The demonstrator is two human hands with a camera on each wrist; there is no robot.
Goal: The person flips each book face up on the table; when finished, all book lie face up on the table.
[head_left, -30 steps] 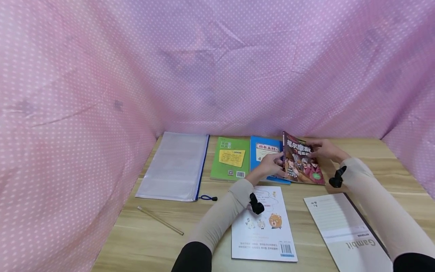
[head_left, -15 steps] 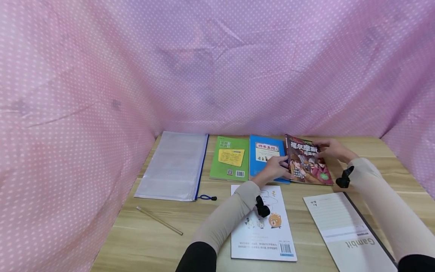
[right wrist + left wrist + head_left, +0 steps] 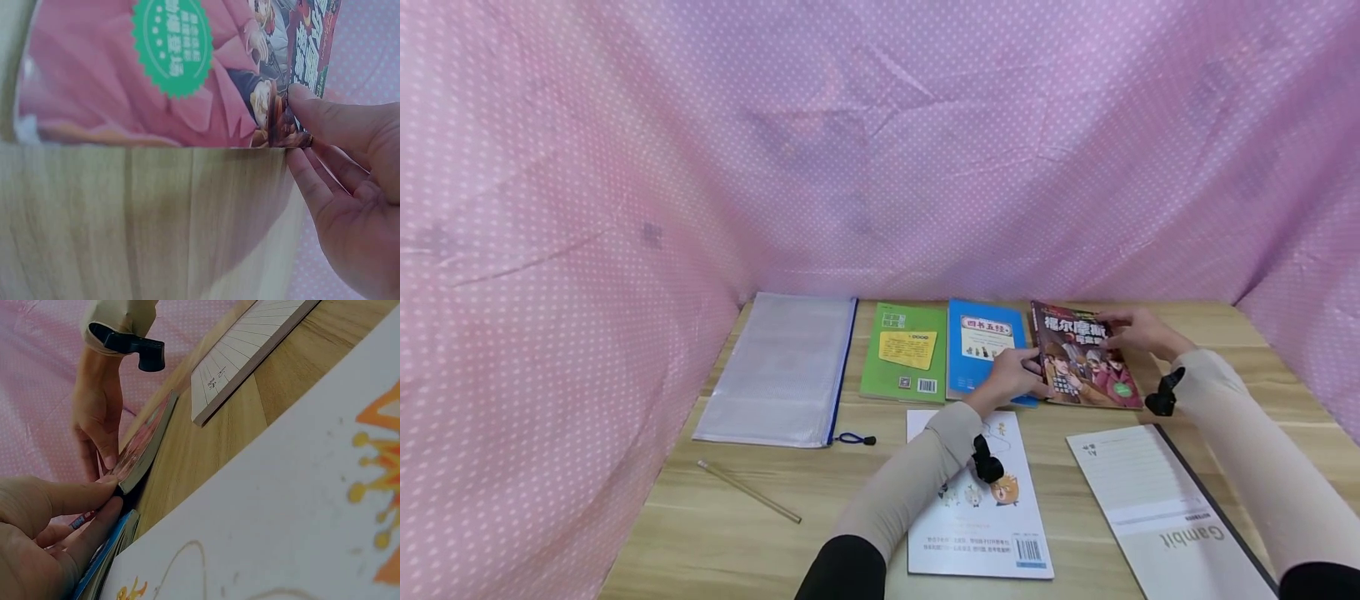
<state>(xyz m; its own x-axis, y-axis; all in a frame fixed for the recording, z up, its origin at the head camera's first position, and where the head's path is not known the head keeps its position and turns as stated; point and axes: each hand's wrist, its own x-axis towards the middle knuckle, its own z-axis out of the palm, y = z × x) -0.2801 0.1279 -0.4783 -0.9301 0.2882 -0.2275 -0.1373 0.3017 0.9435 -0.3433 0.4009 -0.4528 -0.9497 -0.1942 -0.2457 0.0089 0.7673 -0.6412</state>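
A dark comic-style book (image 3: 1078,362) with a picture cover lies at the back right of the table, held at both side edges. My left hand (image 3: 1009,377) pinches its spine side; in the left wrist view the thumb (image 3: 81,495) is on top and fingers are below. On the opposite edge, my right hand (image 3: 1141,333) pinches the book between thumb (image 3: 319,115) and fingers. Close beside it on the left is a blue book (image 3: 958,367), partly behind my left hand. A green book (image 3: 887,379) lies further left.
Nearest me lie a white book (image 3: 962,550) with animal drawings, under my left forearm, and a Gambit notebook (image 3: 1150,508) at the right. A mesh zip pouch (image 3: 778,371) and a pencil (image 3: 748,492) are at the left. A pink dotted curtain (image 3: 880,167) hangs behind.
The comic-style book has moved right with both hands and sunk flatter toward the table. More of the blue book's cover now shows.
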